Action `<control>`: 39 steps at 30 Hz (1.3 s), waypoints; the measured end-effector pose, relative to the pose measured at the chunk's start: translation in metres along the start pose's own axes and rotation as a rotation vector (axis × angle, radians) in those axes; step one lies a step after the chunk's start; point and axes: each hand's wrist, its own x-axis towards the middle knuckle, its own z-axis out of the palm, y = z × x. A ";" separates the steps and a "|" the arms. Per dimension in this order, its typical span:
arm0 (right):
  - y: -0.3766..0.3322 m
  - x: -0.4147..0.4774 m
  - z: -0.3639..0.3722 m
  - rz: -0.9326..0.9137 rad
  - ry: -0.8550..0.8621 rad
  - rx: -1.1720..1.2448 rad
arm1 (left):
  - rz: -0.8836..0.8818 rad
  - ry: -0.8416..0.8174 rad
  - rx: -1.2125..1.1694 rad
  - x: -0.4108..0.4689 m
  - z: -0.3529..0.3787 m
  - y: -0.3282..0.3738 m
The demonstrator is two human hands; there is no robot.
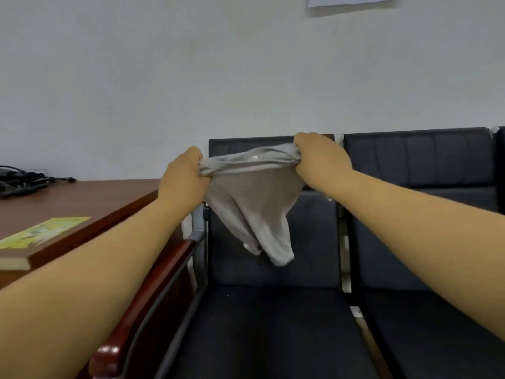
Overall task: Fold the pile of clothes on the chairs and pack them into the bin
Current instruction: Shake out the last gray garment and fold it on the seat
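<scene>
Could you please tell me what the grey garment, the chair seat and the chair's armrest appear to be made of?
The grey garment looks like soft knit cotton, matte: it bunches and hangs limply. The chair seat seems dark woven upholstery fabric, without shine. The armrest looks like varnished reddish wood, given its glossy highlights, on a grey frame, probably metal.

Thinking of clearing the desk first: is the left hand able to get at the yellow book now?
Probably not. The left hand grips one end of the grey garment, the right hand the other. The way to the yellow book on the desk looks open, but the hand must let go first.
</scene>
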 end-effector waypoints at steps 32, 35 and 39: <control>-0.016 -0.390 0.120 0.115 -0.873 0.521 | -0.544 -0.905 -0.300 -0.345 0.081 -0.049; -0.015 -0.390 0.110 0.126 -0.970 0.592 | -0.694 -0.964 -0.606 -0.342 0.052 -0.051; -0.018 -0.387 0.095 0.082 -1.212 0.661 | -0.699 -1.345 -0.727 -0.353 0.026 -0.053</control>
